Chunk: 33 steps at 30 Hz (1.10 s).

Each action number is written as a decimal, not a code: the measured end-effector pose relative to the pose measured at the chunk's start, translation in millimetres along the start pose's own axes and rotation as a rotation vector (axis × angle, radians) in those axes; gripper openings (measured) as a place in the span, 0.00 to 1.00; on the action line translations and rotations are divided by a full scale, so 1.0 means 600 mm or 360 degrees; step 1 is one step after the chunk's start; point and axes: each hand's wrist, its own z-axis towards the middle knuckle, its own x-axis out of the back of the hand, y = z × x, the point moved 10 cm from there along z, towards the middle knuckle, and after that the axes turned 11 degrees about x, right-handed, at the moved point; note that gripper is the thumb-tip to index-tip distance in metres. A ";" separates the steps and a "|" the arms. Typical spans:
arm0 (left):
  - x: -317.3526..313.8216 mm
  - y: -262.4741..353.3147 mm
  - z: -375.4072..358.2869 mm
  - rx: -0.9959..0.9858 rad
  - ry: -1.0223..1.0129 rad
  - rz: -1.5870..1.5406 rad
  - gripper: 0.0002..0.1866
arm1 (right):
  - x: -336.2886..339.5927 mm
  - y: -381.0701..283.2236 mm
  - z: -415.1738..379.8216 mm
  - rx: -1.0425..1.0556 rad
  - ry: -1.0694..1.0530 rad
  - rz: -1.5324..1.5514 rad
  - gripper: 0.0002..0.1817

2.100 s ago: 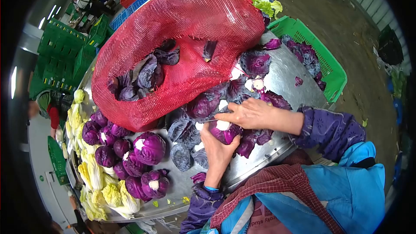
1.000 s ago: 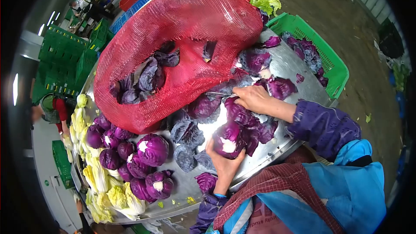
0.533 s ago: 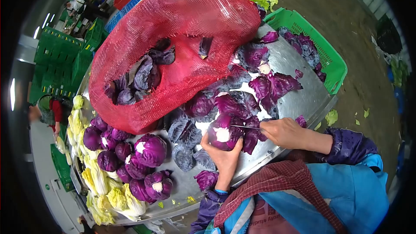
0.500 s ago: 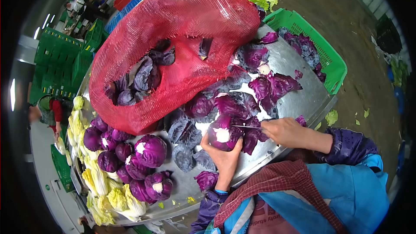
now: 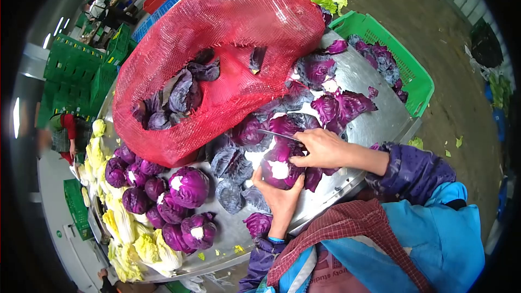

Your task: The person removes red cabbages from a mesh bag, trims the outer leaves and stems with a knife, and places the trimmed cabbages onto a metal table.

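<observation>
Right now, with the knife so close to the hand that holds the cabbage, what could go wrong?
1. The right hand holds a knife just above the red cabbage that the left hand cups from below; a slip might cut the left fingers.
2. Loose purple leaves cover the metal table, so the cabbage may slide.
3. The cabbage sits near the table edge and could roll off.

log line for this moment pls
left hand: holds red cabbage | right hand: grips knife over it | table: loose leaves
</observation>
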 end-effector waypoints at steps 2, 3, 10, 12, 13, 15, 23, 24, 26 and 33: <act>0.002 -0.002 -0.003 -0.0004 -0.0014 0.0042 0.53 | -0.014 -0.010 0.008 0.0037 -0.0205 -0.0003 0.29; 0.002 0.006 -0.009 -0.0102 0.0024 0.0085 0.53 | -0.007 -0.020 0.003 0.0047 -0.0217 -0.0048 0.27; 0.001 -0.001 -0.009 -0.0128 -0.0023 0.0124 0.54 | 0.022 0.052 -0.009 0.0106 0.0240 -0.0148 0.17; 0.003 -0.010 -0.009 -0.0024 -0.0063 0.0091 0.54 | 0.028 0.035 -0.018 0.0085 0.0240 -0.0027 0.19; 0.004 -0.014 -0.005 0.0029 -0.0103 0.0039 0.54 | 0.027 0.031 -0.019 0.0048 0.0199 -0.0041 0.21; 0.015 0.014 0.001 -0.0153 -0.0062 0.0180 0.55 | 0.024 0.026 -0.021 -0.0008 0.0203 0.0108 0.18; 0.023 0.116 0.020 -0.0595 -0.0362 0.0999 0.51 | 0.025 0.020 -0.003 -0.0075 0.0357 0.0412 0.15; 0.040 0.109 0.027 -0.0539 -0.0356 0.0931 0.51 | 0.019 0.053 -0.007 -0.0247 0.0204 0.0410 0.17; 0.057 0.103 0.042 -0.0410 -0.0522 0.0848 0.50 | 0.008 0.048 -0.010 -0.0250 0.0073 0.0298 0.17; 0.054 -0.053 0.061 0.0146 -0.0830 0.0229 0.45 | 0.064 0.074 0.001 -0.0045 0.0583 0.0075 0.14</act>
